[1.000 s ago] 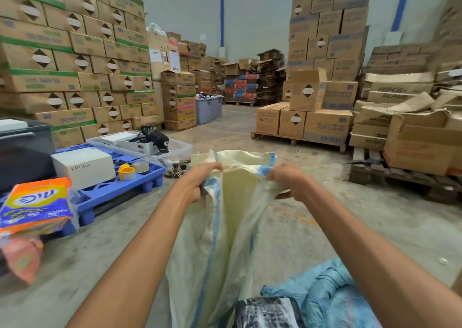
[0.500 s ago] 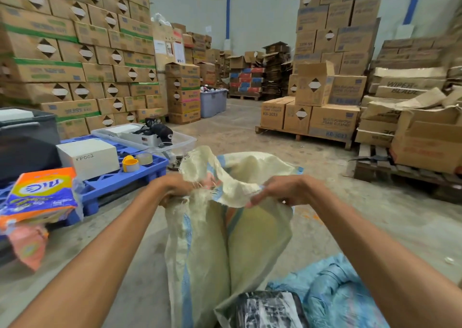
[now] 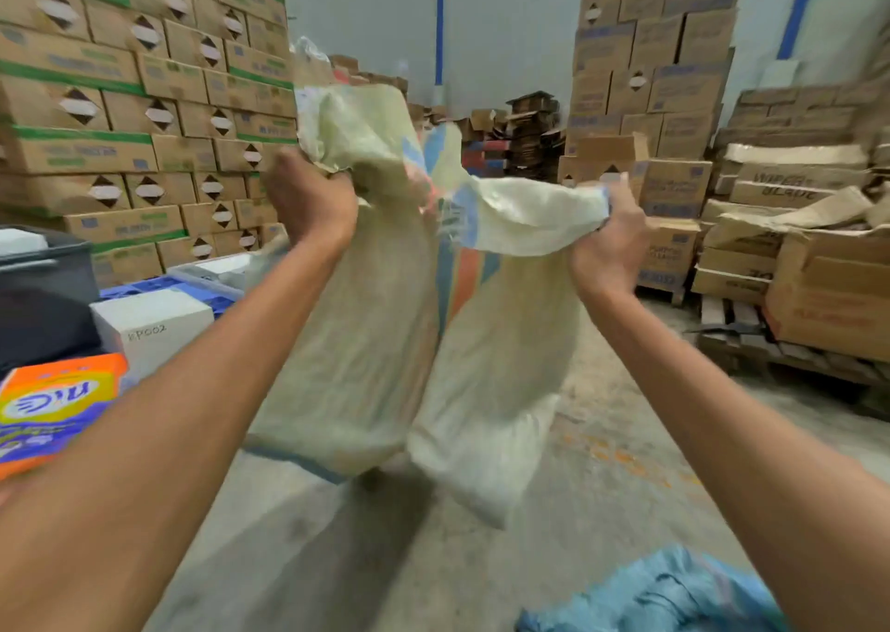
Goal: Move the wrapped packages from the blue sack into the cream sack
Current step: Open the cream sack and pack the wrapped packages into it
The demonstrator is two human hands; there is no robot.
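Up in front of me, my left hand (image 3: 308, 198) and right hand (image 3: 608, 241) each grip the bunched rim of the cream sack (image 3: 366, 342), holding it off the concrete floor (image 3: 602, 511) with its mouth pulled apart between them. Down at the near right, the blue sack (image 3: 664, 598) lies crumpled on the floor.

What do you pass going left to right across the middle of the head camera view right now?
Orange detergent box → white box marked KP002 → left hand → cream sack → right hand → torn cardboard boxes on a wooden pallet.
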